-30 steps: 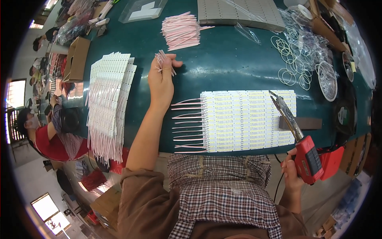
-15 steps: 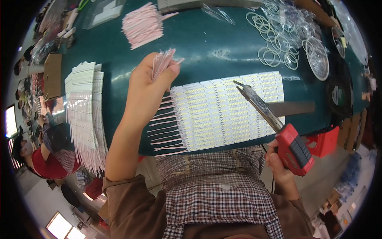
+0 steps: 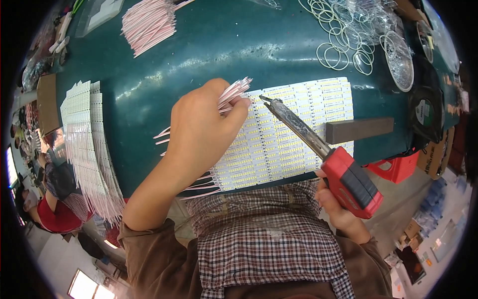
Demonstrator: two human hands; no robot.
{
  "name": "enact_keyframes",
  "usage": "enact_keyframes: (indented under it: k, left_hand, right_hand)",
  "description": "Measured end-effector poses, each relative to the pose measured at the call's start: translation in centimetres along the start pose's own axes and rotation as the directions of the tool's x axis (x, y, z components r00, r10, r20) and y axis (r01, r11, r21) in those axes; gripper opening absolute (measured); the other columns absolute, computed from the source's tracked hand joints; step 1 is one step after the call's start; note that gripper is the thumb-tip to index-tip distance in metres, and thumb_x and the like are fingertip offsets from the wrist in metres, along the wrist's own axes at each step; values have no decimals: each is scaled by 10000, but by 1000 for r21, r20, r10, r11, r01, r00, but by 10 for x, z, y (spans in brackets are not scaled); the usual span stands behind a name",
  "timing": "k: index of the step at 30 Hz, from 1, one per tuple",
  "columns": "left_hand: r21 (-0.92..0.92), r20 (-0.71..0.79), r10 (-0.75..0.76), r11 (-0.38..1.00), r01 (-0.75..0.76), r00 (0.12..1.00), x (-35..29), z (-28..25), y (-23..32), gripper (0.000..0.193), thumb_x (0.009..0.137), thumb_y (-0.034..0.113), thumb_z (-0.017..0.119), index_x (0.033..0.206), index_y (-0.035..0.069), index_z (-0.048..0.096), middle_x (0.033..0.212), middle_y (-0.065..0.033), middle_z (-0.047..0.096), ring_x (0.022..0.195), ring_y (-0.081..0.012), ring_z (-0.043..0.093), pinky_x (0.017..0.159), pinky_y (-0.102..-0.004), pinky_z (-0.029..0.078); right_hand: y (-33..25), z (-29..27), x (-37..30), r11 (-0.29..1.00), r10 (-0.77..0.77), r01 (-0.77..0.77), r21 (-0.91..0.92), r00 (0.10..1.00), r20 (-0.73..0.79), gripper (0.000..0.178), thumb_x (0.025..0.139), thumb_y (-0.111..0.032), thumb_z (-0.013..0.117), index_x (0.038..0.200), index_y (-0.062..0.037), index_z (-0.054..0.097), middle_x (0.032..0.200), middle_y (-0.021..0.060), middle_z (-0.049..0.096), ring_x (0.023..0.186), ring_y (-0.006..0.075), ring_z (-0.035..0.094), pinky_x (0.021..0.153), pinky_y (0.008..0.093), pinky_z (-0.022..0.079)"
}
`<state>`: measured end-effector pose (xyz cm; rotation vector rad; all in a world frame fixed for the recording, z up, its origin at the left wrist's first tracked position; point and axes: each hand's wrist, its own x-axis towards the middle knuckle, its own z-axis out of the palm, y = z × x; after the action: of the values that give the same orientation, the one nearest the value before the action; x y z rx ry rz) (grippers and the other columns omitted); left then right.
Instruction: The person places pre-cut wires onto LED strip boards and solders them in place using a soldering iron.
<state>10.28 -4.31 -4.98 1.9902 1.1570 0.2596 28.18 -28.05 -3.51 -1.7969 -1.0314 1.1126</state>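
Note:
My left hand (image 3: 204,124) is closed round a bundle of short pink-and-white wires (image 3: 234,92), their ends poking up past the thumb. It hovers over the upper left corner of a sheet of white LED strip boards (image 3: 289,134) with rows of yellow chips. Wires trail from the sheet's left edge, partly behind my hand and wrist. A red-and-black soldering gun (image 3: 351,182) is gripped in my right hand (image 3: 341,212). Its long metal barrel slants up and left over the boards, and its tip is just right of the wire bundle.
Across the sheet's right end lies a dark bar (image 3: 359,130). A pile of pink wires (image 3: 148,25) sits at the far left, wired boards (image 3: 84,134) at the left edge. Rubber bands (image 3: 332,56), a tape reel (image 3: 424,113) and a red container (image 3: 398,167) are on the right.
My left hand has moved right and nearer with the wire bundle, over the sheet's corner. The soldering gun has shifted left, bringing its tip close to the bundle. The view has shifted slightly.

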Motion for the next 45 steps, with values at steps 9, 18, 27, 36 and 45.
enact_keyframes:
  k: [9,18,27,36,45]
  left_hand:
    - [20,-13,-20,1000,21,1000,-2,1,0,219,839,179,692,785,-23,630,741,-180,680,654,-336,663,625,-425,506]
    - [10,-23,-6,1000,6,1000,-1,4,-2,205,826,157,700,762,-15,610,705,-171,665,637,-332,657,602,-424,500]
    - [14,-47,30,999,-29,998,-1,4,-4,205,824,151,700,761,-16,600,693,-173,652,629,-337,646,595,-423,493]
    - [-28,-7,6,1000,-6,1000,3,0,-4,195,826,152,687,779,-25,621,679,-173,644,626,-338,642,609,-418,501]
    - [-39,-30,10,999,-11,999,1,4,-5,197,820,147,679,771,-34,617,669,-187,633,605,-357,623,599,-434,489]
  right_hand:
    - [-3,2,8,983,-114,119,-143,993,41,224,798,-62,735,1006,1,684,840,119,677,677,282,674,590,338,526]
    - [1,0,5,983,-68,79,-168,995,67,232,801,-77,733,1014,0,686,840,120,677,680,287,672,594,348,528]
    - [-2,-4,0,993,-14,20,-117,998,53,201,821,-70,733,1005,-1,694,828,103,684,695,258,681,615,336,529]
    - [-6,-2,0,995,99,-99,-23,995,24,181,837,-85,740,995,-10,696,822,88,694,694,236,677,633,318,529]
    - [-2,0,0,993,81,-78,-86,996,40,184,821,-61,739,992,-12,693,819,96,690,684,238,674,615,323,516]
